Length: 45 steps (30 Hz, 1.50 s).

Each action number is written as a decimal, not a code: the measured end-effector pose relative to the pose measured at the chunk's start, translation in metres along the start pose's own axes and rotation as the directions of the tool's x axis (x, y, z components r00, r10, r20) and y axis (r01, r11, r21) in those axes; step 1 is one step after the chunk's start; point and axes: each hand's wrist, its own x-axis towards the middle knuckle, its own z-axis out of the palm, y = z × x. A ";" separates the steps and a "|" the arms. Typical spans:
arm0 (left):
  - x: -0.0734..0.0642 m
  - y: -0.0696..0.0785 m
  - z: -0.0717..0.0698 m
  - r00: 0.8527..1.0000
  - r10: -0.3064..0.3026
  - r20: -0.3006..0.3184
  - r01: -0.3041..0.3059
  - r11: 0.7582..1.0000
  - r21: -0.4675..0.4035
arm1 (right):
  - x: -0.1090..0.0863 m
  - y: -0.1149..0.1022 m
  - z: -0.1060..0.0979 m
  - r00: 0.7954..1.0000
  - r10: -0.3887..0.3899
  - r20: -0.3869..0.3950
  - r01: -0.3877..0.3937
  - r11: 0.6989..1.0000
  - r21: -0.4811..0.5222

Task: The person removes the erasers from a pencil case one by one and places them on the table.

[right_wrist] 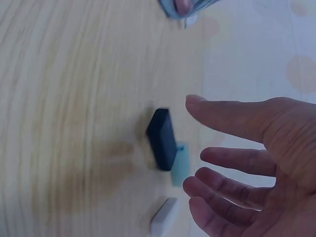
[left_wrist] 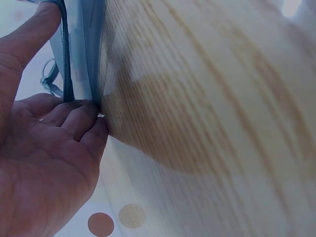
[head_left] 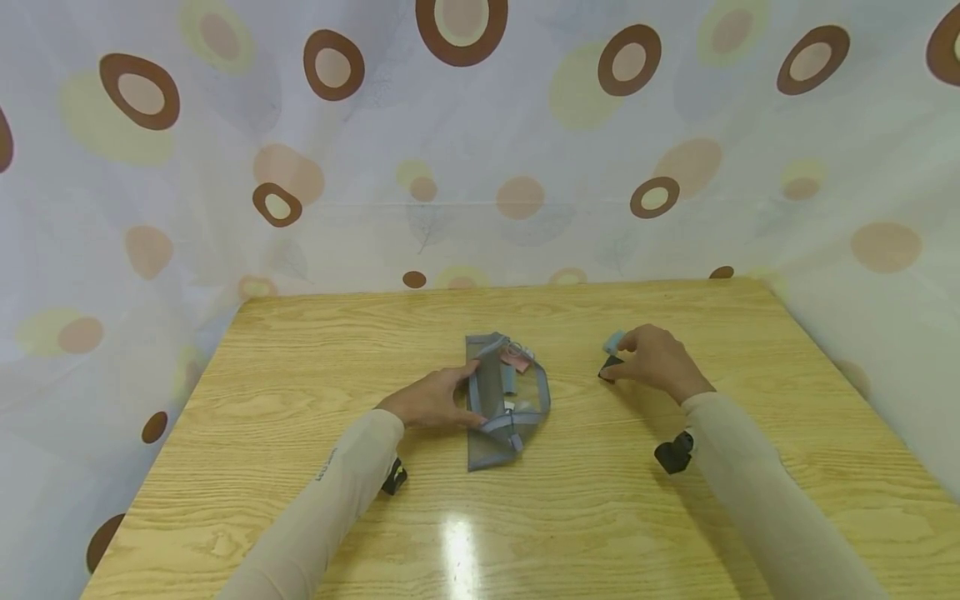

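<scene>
A grey see-through zip pouch (head_left: 487, 454) lies on the wooden table with its mouth spread wide. Inside it show a pink piece (head_left: 514, 359), a teal piece (head_left: 508, 380) and some small white bits. My left hand (head_left: 435, 400) holds the pouch's mouth apart, thumb and fingers at its edges; in the left wrist view the zip edge (left_wrist: 66, 59) runs between thumb and fingers. Over on the right, my right hand (head_left: 656, 362) hovers beside a black block (right_wrist: 162, 140), its fingers spread and holding nothing. Right behind the black block lies a teal block (right_wrist: 181, 165).
A whitish block (right_wrist: 164, 218) lies near the black one in the right wrist view. The wooden table (head_left: 337, 333) meets a patterned cloth (head_left: 480, 233) at its back and sides. Black wrist cameras (head_left: 675, 454) hang under both sleeves.
</scene>
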 end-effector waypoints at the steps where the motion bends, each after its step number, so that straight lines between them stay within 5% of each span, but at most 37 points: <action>1: 0.000 0.000 0.000 1.000 -0.001 0.000 0.001 1.000 -0.001 | 0.000 -0.004 0.000 1.000 -0.015 -0.006 0.015 1.000 0.001; 23: 0.000 -0.005 0.001 1.000 0.001 -0.019 0.000 1.000 0.028 | 0.013 -0.084 0.030 0.985 -0.149 0.091 0.145 0.988 0.049; 32: 0.001 -0.004 0.001 1.000 -0.009 -0.008 0.009 1.000 0.022 | 0.019 -0.095 0.047 0.973 -0.210 0.099 0.203 0.976 0.080; 45: 0.000 -0.001 0.000 1.000 -0.030 0.003 0.030 0.999 -0.021 | 0.024 -0.103 0.062 0.981 -0.163 0.107 0.161 0.986 0.034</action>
